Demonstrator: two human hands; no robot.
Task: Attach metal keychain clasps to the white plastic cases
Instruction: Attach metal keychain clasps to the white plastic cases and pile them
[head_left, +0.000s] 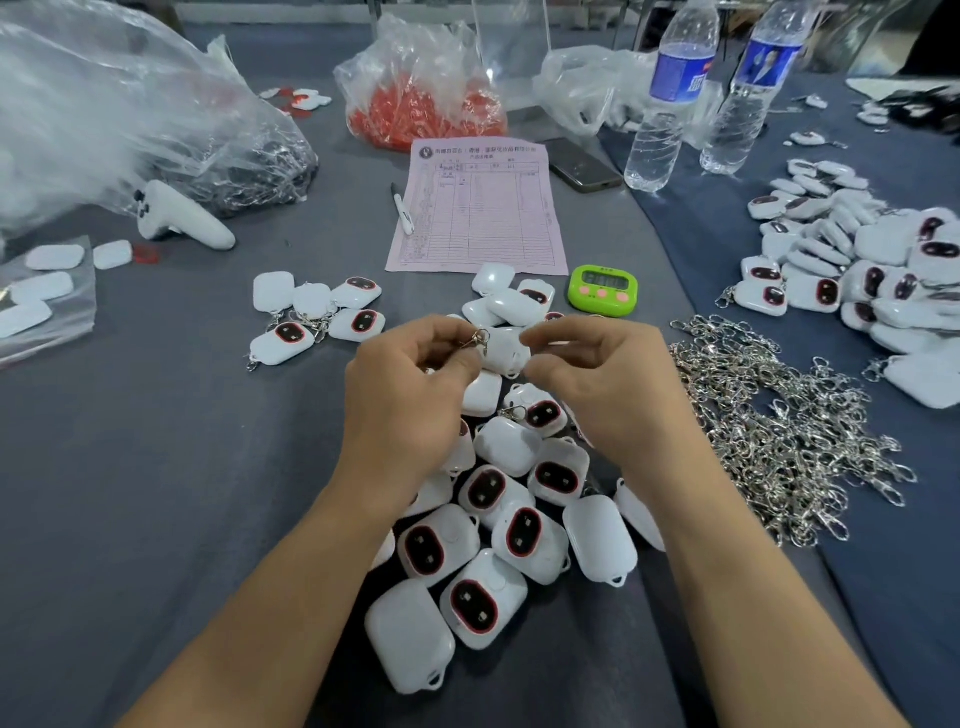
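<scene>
Two bare hands meet over the middle of the grey cloth-covered surface (156, 467) on my feed. The left hand (410, 384) has its fingers (441, 332) curled in a pinch on a small silver metal clasp (479, 340). The right hand (597, 395) curls round the right edge of a rounded white plastic case (506, 356). Clasp and case touch at the case's upper left corner, held just above the surface. I cannot tell whether the clasp is hooked through the case, as that spot is too small to read.

Under and between the wrists lies a loose pile of white cases with red-ringed dark windows (519, 530), and the forearms cover part of it. Near the right hand spreads a tangled heap of silver keychain clasps (779, 431), with a larger mound of white cases (872, 260) beyond it. Left of the hands sits a small cluster of cases with clasps on them (317, 322).

Behind the hands I see a lime-green digital timer (602, 290), a pink printed form (478, 208) with a white pen (402, 210) beside its left edge, a dark phone (584, 166) and two upright clear water bottles with blue labels (670, 98). Farther back sits a clear bag of red parts (421, 88). At far left is a big crumpled clear plastic bag (130, 114), with a white handheld controller (182, 215) lying just in front of it.
</scene>
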